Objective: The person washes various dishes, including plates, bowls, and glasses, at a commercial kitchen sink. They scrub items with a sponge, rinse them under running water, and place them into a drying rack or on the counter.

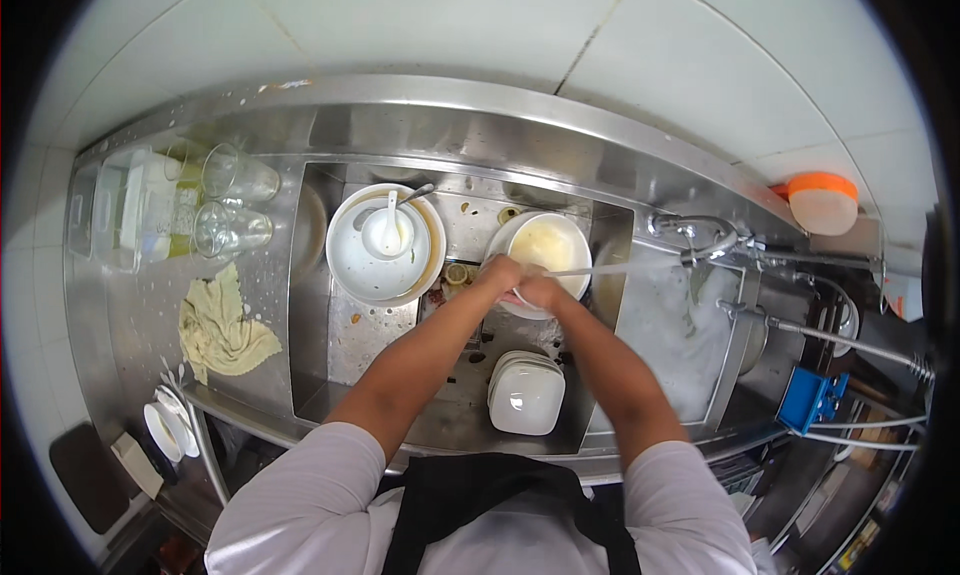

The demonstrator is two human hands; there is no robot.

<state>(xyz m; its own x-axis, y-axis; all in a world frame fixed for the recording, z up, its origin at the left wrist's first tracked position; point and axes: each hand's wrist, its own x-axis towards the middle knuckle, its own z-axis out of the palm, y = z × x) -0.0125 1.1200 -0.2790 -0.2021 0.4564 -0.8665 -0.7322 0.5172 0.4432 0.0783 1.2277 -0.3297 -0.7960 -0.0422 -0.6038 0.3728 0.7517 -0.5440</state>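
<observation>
My left hand [501,276] and my right hand [537,288] are close together at the near rim of a white bowl [551,243] with pale yellow liquid in it. Blur hides their fingers and what they grip. Another white dish lies under this bowl, in the right part of a steel sink basin. A pale streak, perhaps water, runs from the chrome faucet [697,252] towards my hands. To the left, stacked large white bowls [341,264] hold a small bowl with a white spoon [391,219]; a metal spoon rests there too. Stacked square white dishes [526,402] sit near the front.
Food scraps and a lemon slice [455,274] lie on the basin floor. Foamy water fills the right basin [652,335]. On the left counter are glasses [238,230], plastic containers [124,207] and a crumpled yellowish cloth [225,327]. A hose sprayer [810,331] reaches in from the right.
</observation>
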